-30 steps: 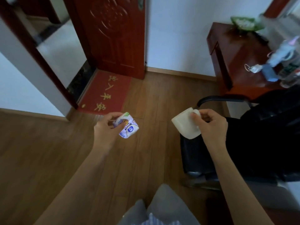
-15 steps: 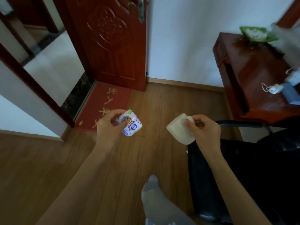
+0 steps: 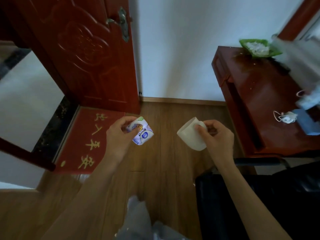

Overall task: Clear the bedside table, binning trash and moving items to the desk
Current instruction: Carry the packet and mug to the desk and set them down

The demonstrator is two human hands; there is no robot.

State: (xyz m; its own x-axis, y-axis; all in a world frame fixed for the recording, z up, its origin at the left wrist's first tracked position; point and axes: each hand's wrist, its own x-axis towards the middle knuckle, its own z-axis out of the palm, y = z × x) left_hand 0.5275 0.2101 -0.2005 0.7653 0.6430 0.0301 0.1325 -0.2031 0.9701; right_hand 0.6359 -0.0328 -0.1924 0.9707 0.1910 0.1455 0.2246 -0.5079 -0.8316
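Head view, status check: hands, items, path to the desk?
Left hand holds printed tissue pack. Right hand holds white ceramic mug. Black chair stands before dark red wooden desk.

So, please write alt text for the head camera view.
A person's left hand holds a small printed packet and the right hand a white mug, above a wooden floor, with a red desk at right.

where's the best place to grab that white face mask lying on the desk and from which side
Take the face mask by its ear loop, the thin white cord curling off its left end over bare desk wood. Come from above and the left: a blue box crowds its right side. Both hands are full now, the right hand holding a mug.
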